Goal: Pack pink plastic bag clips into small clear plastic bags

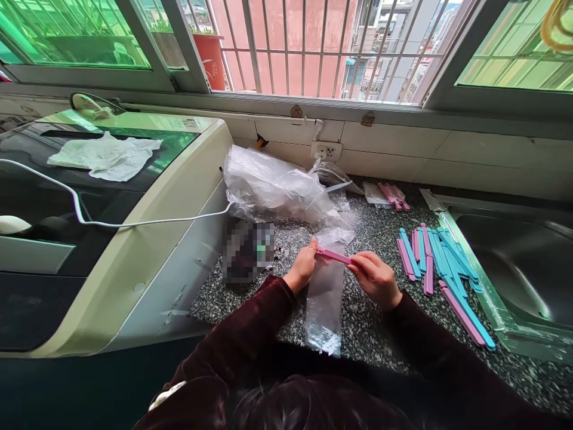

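Observation:
A slim pink sealing clip (pixel 333 256) is held level between my two hands, across the upper part of a clear plastic bag (pixel 324 304). My left hand (pixel 303 267) is closed at the clip's left end. The fingers of my right hand (pixel 375 278) pinch the other end. Whether the clip is fastened around the bag or only lies over it, I cannot tell. The bag hangs down flat toward the counter's front edge. To the right lie several loose blue clips (pixel 449 257) and pink clips (pixel 428 275).
Crumpled plastic sheeting (pixel 277 182) is heaped by the wall below a socket (pixel 326 151). A blurred dark item (pixel 248 251) lies left of my hands. A washing machine (pixel 179 197) borders the left side, a steel sink (pixel 514 263) the right. Small packed pink clips (pixel 394 196) lie behind.

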A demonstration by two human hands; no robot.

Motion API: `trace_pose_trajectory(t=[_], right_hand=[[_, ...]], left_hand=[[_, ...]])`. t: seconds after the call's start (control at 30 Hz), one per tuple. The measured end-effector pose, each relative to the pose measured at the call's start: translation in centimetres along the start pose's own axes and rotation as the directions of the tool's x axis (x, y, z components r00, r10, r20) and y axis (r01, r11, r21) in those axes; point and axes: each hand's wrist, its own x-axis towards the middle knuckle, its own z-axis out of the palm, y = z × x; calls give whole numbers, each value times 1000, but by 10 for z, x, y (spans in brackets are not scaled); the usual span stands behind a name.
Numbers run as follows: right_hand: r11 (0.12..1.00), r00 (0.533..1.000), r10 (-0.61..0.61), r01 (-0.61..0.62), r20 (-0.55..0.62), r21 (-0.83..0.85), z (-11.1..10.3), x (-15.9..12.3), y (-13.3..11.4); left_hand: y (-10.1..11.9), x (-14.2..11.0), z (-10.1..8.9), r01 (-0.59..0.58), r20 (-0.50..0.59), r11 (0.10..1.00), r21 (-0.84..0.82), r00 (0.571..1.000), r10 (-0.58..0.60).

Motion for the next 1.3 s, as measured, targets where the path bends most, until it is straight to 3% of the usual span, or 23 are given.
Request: trace_pose_trajectory(t=[0.63,1.3], right_hand=[[999,999,-4,6,-43,38,-1,0,-2],[989,995,8,7,-100,146,-2,3,0]], left_hand=[[5,0,1,77,-74,996,-38,994,-80],[-1,5,-4,18,-91,998,-67,996,-24]])
